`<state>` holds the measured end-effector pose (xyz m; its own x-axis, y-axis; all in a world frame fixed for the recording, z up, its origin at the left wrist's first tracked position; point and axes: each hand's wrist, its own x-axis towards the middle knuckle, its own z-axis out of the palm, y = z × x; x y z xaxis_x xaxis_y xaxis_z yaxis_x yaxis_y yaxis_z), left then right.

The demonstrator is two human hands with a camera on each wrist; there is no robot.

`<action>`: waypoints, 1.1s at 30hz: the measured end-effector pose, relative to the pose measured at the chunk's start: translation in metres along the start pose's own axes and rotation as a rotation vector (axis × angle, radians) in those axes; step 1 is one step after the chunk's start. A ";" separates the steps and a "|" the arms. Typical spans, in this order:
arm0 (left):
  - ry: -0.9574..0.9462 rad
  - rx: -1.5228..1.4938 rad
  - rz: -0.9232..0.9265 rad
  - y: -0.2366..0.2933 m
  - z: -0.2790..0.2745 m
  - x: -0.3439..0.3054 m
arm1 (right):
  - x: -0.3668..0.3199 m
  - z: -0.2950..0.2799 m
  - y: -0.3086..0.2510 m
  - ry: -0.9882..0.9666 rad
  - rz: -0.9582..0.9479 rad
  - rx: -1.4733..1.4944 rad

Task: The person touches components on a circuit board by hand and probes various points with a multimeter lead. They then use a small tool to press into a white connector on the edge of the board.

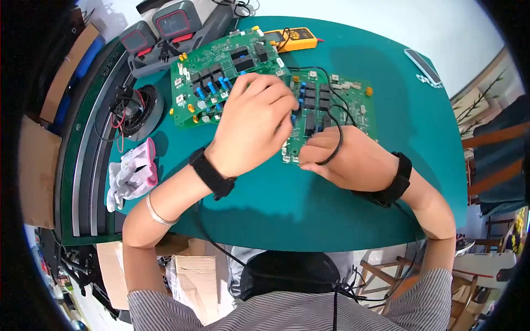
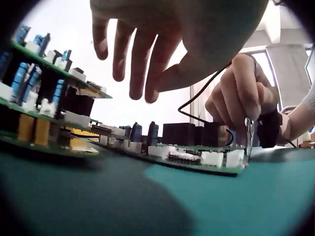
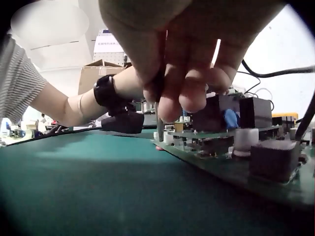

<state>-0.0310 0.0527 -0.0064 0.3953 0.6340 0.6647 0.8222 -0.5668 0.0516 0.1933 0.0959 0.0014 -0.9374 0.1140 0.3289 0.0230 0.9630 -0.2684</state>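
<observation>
My right hand [image 1: 348,157] is at the near left corner of the right-hand green circuit board [image 1: 361,105]. Its curled fingers pinch a slim shiny metal piece [image 2: 248,137], whose lower end is at the board's edge; I cannot tell its exact kind. A black cable [image 1: 338,138] passes over this hand. My left hand [image 1: 256,116] hovers between the two boards, fingers pointing loosely down with nothing held in the left wrist view. Beside it, the left-hand green circuit board [image 1: 182,113] carries blue cylindrical parts and black blocks, and overlaps another board beneath.
A yellow multimeter [image 1: 301,38] lies behind the boards. At the left are a round black device with loose wires [image 1: 141,110] and a white and pink glove [image 1: 132,171]. A grey machine [image 1: 171,33] stands at the back left. A pale flat device [image 1: 422,66] lies at the far right.
</observation>
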 end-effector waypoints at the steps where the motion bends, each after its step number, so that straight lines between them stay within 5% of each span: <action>1: -0.046 0.002 -0.045 -0.001 0.002 0.004 | 0.001 0.001 0.002 -0.013 -0.003 -0.025; 9: 0.017 -0.069 -0.080 0.001 0.040 0.023 | 0.004 -0.010 0.002 -0.074 0.028 0.033; 14: -0.236 -0.171 0.064 -0.002 0.040 0.010 | 0.004 0.001 0.003 0.059 0.109 0.156; 33: -0.171 -0.456 0.009 -0.018 0.052 0.015 | -0.001 -0.001 0.004 0.011 0.068 -0.012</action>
<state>-0.0186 0.0994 -0.0359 0.4946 0.6839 0.5363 0.5703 -0.7210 0.3936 0.1945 0.0995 0.0012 -0.9298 0.1823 0.3199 0.0911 0.9557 -0.2798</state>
